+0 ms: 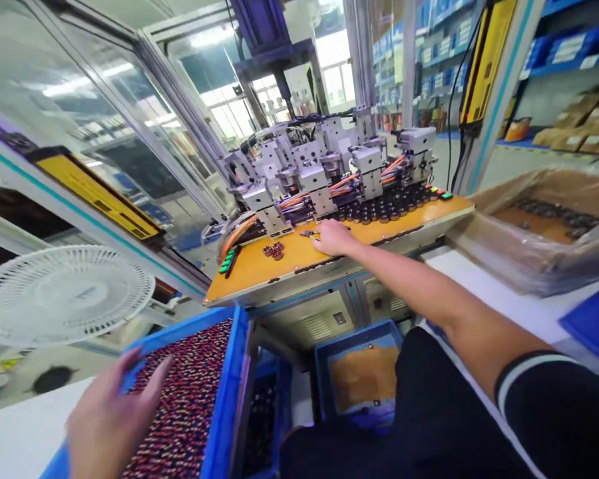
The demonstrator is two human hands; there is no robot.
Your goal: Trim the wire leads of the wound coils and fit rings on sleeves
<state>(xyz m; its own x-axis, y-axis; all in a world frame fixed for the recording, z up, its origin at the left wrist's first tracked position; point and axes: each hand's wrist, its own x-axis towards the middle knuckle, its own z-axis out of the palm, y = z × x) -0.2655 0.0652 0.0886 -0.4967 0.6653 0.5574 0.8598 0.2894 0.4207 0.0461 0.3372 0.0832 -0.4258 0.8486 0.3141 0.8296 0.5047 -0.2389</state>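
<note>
My left hand (112,412) is over the left edge of a blue bin (224,392) full of small red and dark parts (190,379). Its thumb and fingers are spread, with nothing visible between them, and the hand is somewhat blurred. My right hand (333,237) reaches to the orange worktop (299,256), its fingers curled closed. A small dark piece (308,233) shows at its fingertips; what the fingers hold is too small to tell. To the left of that hand lies a little cluster of reddish-brown round parts (274,250). Rows of black round parts (379,207) stand to its right.
Metal fixtures (314,179) with orange tubes line the worktop's back. Green buttons (226,263) sit at its left end. A white fan (67,293) stands left, a plastic-lined box (524,246) right. Another blue bin (321,372) is below. Yellow-housed bars (97,193) flank the frame.
</note>
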